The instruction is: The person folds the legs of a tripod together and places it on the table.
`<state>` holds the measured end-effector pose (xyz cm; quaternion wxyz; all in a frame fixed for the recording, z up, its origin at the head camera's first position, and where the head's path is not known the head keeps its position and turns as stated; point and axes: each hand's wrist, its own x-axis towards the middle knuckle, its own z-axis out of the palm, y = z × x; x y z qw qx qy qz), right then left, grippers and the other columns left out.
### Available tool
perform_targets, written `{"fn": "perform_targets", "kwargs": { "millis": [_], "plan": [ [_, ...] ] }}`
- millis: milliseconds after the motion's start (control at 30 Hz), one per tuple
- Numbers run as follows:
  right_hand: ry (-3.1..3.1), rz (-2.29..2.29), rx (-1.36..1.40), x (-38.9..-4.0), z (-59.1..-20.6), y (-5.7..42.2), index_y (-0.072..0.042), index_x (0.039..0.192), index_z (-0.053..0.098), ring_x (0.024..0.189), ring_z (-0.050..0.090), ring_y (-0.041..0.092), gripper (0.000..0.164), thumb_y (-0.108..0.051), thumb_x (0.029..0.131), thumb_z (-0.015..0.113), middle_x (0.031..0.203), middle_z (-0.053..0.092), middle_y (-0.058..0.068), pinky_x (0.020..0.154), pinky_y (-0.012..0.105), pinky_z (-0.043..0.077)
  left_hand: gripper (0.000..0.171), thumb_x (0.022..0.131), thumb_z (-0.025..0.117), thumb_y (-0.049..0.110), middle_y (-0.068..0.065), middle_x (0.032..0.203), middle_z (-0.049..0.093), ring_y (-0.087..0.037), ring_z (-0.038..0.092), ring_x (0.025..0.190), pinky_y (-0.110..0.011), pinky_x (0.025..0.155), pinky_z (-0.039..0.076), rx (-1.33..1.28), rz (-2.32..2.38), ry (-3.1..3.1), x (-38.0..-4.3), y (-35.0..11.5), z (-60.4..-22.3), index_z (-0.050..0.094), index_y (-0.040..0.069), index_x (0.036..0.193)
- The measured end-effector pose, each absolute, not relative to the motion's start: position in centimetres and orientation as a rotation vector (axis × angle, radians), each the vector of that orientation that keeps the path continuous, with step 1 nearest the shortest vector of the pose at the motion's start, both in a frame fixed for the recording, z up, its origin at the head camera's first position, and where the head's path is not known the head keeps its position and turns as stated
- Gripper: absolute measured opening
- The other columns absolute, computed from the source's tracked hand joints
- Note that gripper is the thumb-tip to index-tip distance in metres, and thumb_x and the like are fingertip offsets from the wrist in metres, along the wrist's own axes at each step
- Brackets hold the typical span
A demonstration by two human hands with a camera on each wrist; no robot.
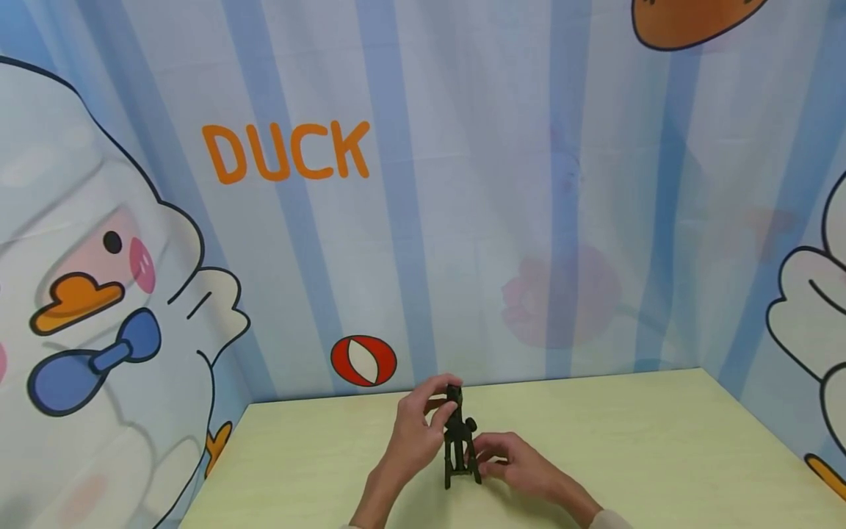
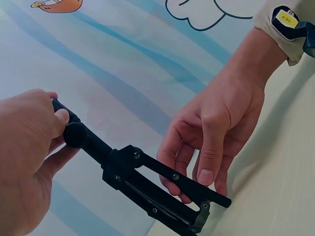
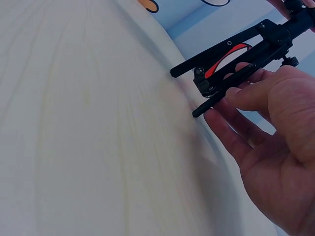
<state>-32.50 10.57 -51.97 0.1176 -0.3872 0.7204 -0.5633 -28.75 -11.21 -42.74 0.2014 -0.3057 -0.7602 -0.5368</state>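
Observation:
A small black tripod (image 1: 459, 433) stands roughly upright over the table, its legs only slightly spread. My left hand (image 1: 411, 437) grips the top of its column, thumb on the near side. Low on the tripod, my right hand (image 1: 522, 466) pinches one leg between thumb and fingers, as the right wrist view shows. Hinged braces join the legs to the central column in the left wrist view, where a round black knob (image 2: 76, 134) sits just below the left hand's fingers. The leg ends hang close over the tabletop in the right wrist view.
The pale wooden table (image 1: 628, 433) extends to both sides of the hands. Behind it hangs a blue-striped curtain (image 1: 456, 220) printed with cartoon ducks, lettering and a red-and-white ball. A dark device with a yellow label (image 2: 287, 19) is strapped at the right wrist.

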Motion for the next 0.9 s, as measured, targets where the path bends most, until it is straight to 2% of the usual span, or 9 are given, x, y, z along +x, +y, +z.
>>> {"fn": "perform_targets", "kwargs": {
  "millis": [133,300,900],
  "plan": [
    [2.103,-1.648,-1.124,-32.36,-51.81,10.63,0.003,0.118,0.069,0.102,0.070,0.027,0.022,0.006,0.098,0.062,0.112,0.070,0.021,0.085,0.030,0.060,0.043,0.097,0.062,-0.014,-0.002,0.125,0.067,-0.023,0.065,0.113,-0.032,0.097,0.057,-0.846,-1.510,-2.149,-28.75,-11.30,-42.65,0.065,0.015,0.129],
    [2.096,-1.645,-1.125,-32.35,-51.90,10.64,0.003,0.118,0.069,0.102,0.071,0.029,0.022,0.007,0.098,0.061,0.112,0.069,0.019,0.084,0.032,0.061,0.043,0.097,0.061,-0.015,-0.003,0.124,0.067,-0.024,0.065,0.113,-0.031,0.097,0.057,-0.851,-1.531,-2.156,-28.70,-11.31,-42.59,0.065,0.013,0.128],
    [2.134,-1.614,-1.168,-32.36,-52.08,10.49,0.000,0.115,0.069,0.099,0.071,0.021,0.020,0.007,0.097,0.062,0.110,0.070,0.016,0.084,0.029,0.060,0.042,0.096,0.062,-0.014,-0.002,0.121,0.068,-0.024,0.067,0.110,-0.031,0.096,0.057,-0.873,-1.539,-2.135,-28.86,-11.33,-42.75,0.066,0.015,0.126]
  ]
}}
